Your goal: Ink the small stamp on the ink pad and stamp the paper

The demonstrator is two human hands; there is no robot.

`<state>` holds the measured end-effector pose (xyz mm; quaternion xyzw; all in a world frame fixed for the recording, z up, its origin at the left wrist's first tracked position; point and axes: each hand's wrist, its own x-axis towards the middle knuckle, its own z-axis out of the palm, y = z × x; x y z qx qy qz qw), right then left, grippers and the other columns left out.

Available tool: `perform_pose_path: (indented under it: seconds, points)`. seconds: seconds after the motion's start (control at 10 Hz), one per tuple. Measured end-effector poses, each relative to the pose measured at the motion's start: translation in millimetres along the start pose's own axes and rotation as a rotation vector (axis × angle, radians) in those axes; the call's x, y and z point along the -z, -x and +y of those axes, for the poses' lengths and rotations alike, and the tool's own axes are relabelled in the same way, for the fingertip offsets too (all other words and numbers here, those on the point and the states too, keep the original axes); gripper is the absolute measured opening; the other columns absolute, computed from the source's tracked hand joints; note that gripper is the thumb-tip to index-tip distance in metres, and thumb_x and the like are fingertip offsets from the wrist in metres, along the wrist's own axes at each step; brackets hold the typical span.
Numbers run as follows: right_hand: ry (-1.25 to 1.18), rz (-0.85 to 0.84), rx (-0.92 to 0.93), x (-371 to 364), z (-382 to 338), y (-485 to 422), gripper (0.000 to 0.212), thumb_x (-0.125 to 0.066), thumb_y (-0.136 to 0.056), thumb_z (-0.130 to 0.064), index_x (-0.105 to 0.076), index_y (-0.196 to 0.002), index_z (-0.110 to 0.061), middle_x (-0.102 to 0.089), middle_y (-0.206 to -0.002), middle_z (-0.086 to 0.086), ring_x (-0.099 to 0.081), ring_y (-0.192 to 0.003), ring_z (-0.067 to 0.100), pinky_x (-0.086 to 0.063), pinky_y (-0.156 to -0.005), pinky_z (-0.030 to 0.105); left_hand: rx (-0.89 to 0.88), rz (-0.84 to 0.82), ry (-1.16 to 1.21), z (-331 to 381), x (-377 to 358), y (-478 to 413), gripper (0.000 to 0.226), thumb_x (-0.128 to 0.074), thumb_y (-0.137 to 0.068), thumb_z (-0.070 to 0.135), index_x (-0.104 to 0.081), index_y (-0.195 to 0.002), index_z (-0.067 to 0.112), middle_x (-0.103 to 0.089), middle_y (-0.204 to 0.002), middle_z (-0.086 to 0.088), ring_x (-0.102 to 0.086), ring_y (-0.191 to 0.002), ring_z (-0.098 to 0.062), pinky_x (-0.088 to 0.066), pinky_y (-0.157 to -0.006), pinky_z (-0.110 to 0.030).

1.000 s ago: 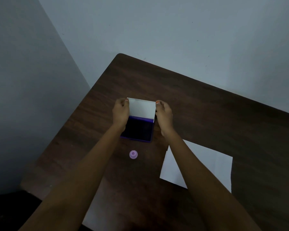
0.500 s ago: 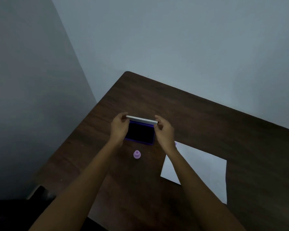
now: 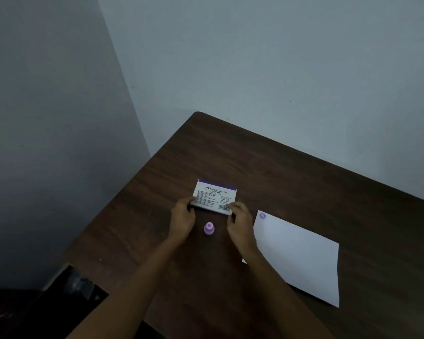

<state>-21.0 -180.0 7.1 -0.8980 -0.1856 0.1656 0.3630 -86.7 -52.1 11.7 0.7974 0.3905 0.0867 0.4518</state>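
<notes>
Head view: my left hand [image 3: 183, 220] and right hand [image 3: 239, 221] pinch the closed ink pad's [image 3: 215, 196] near corners, mid-table [image 3: 291, 172]. I see the small stamp [image 3: 209, 228] upright between my wrists, the paper [image 3: 301, 255] near the right edge

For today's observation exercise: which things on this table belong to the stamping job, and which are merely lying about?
Belonging to the job:
- ink pad, lid closed, both hands at its near edge
- small stamp, standing between the hands
- paper, one purple print in its far corner
- left hand, right hand

Lying about:
- a dark object off the table's left edge, too dim to identify
</notes>
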Motion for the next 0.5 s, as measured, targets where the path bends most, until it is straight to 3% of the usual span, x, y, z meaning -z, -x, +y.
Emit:
perform_pose_path:
  seconds: [0.2,0.3,0.4,0.5]
  points:
    - [0.305,-0.075,0.124,-1.6,3.9,2.6,0.047,-0.047,-0.089,-0.003,-0.039,-0.134,-0.011,-0.032,-0.148,0.009,-0.023,-0.138,0.021,-0.026,-0.112,0.030,-0.205,0.007,-0.440,-10.3,-3.9,-1.7,0.047,-0.042,-0.084,-0.009,-0.050,-0.128,0.007,-0.055,-0.125,-0.017,-0.049,-0.114,-0.028,-0.040,-0.096,-0.035]
    - [0.398,-0.096,0.160,-0.5,1.6,2.0,0.048,-0.047,-0.090,-0.006,-0.035,-0.136,-0.010,-0.030,-0.149,0.009,-0.021,-0.139,0.022,-0.025,-0.113,0.031,-0.275,0.006,-0.667,-3.9,-6.9,-1.5,0.043,-0.042,-0.089,0.001,-0.046,-0.131,0.009,-0.047,-0.134,-0.011,-0.041,-0.123,-0.024,-0.035,-0.100,-0.033]
    - [0.350,-0.090,0.168,3.9,0.1,-0.2,0.043,-0.049,-0.088,-0.005,-0.043,-0.131,-0.009,-0.039,-0.143,0.010,-0.029,-0.135,0.022,-0.027,-0.111,0.031,-0.270,-0.006,-0.778,10.5,-3.7,-3.9,0.032,-0.043,-0.089,0.007,-0.054,-0.118,0.008,-0.048,-0.131,-0.009,-0.041,-0.122,-0.022,-0.036,-0.099,-0.033]
    - [0.152,0.030,0.122,16.6,-3.1,-10.2,0.028,-0.050,-0.086,-0.003,-0.060,-0.112,-0.008,-0.056,-0.123,0.010,-0.045,-0.119,0.020,-0.039,-0.105,0.032,-0.323,0.015,-0.793,22.9,-1.8,-13.5,0.029,-0.047,-0.090,0.014,-0.053,-0.117,0.008,-0.051,-0.129,-0.011,-0.043,-0.120,-0.022,-0.038,-0.101,-0.033]
